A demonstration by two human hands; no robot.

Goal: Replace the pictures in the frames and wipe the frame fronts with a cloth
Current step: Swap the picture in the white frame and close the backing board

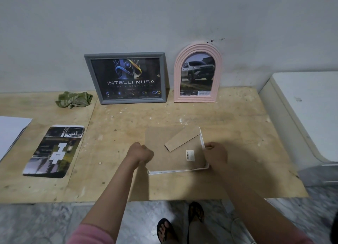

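We stand at a plywood tabletop (128, 134) set against a grey wall. A white frame (178, 171) lies face down near the front edge, its brown backing board (164, 152) up, with a fold-out stand (182, 139) and a barcode sticker (190, 155). Our left hand (140, 153) is curled at the board's left edge; whether it pinches the board we cannot tell. Our right hand (215, 155) grips the frame's right rim. The board looks thin, light and stiff, best lifted by an edge; the front underneath may be fragile, so we keep it flat. Well to the left lies a loose printed picture (54, 151). Against the wall stand a grey frame (126, 78) and a pink arched frame (198, 73), with a crumpled green cloth (74, 99) beside them. Nothing crowds the frame.
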